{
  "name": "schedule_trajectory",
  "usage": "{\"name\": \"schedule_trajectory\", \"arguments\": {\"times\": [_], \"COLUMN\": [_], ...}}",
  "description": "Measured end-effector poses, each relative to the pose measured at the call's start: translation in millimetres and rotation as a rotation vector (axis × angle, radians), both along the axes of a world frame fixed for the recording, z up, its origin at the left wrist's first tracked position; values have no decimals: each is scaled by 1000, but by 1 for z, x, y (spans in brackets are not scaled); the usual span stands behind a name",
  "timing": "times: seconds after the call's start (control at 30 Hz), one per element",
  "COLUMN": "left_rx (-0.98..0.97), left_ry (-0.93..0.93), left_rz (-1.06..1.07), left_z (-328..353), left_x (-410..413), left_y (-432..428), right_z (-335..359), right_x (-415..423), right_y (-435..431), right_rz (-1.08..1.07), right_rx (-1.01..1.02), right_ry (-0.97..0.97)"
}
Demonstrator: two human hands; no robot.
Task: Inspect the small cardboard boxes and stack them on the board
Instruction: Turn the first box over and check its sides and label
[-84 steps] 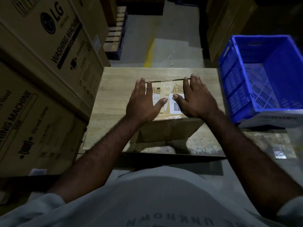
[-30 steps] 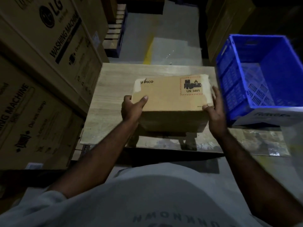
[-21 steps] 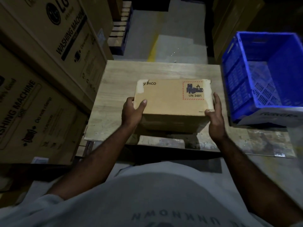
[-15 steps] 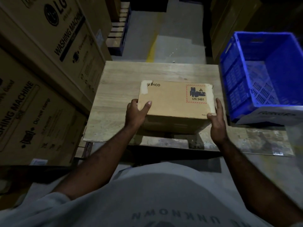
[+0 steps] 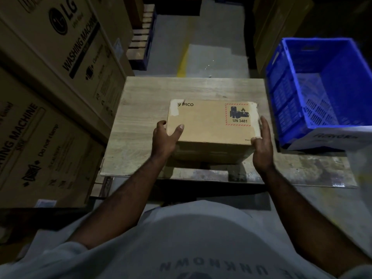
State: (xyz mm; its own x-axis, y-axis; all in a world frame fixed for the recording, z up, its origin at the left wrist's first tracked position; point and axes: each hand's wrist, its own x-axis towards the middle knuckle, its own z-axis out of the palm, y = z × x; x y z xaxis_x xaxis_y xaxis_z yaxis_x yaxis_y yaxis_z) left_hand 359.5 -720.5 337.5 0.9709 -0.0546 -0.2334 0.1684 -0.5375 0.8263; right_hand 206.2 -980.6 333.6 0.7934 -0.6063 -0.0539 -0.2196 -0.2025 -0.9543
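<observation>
Both hands grasp the small cardboard box: our left hand wraps its near-left corner and our right hand clamps the right side. It sits over the board. We should lower it level and square before letting go.

A box over the middle of a board, left hand at its near left corner, right hand at its near right; stacked cartons stand to the left, a crate to the right, a pallet behind
</observation>
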Motion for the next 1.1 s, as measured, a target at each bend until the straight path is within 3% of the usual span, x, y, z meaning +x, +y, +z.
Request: {"name": "schedule_trajectory", "arguments": {"times": [0.17, 0.33, 0.47, 0.77, 0.87, 0.93, 1.1], "left_rx": [303, 537, 631, 621, 564, 414, -92], "left_ry": [-228, -286, -266, -255, -267, -292, -151], "left_rz": [-240, -533, -608, -576, -565, -490, -3], "left_z": [21, 38, 36, 22, 19, 16, 8], "left_x": [16, 38, 45, 39, 36, 33, 16], "left_y": [1, -16, -24, -22, -21, -20, -3], "right_z": [26, 52, 48, 42, 43, 44, 37], "right_x": [25, 64, 80, 77, 74, 71, 51], "right_y": [-7, -7, -4, 2, 4, 6, 13], "right_rz": [156, 379, 377, 331, 322, 294, 68], "right_rx": [-498, -771, -840, -912, -893, -861, -825], "right_ry": [222, 439, 541, 517, 513, 494, 328]}}
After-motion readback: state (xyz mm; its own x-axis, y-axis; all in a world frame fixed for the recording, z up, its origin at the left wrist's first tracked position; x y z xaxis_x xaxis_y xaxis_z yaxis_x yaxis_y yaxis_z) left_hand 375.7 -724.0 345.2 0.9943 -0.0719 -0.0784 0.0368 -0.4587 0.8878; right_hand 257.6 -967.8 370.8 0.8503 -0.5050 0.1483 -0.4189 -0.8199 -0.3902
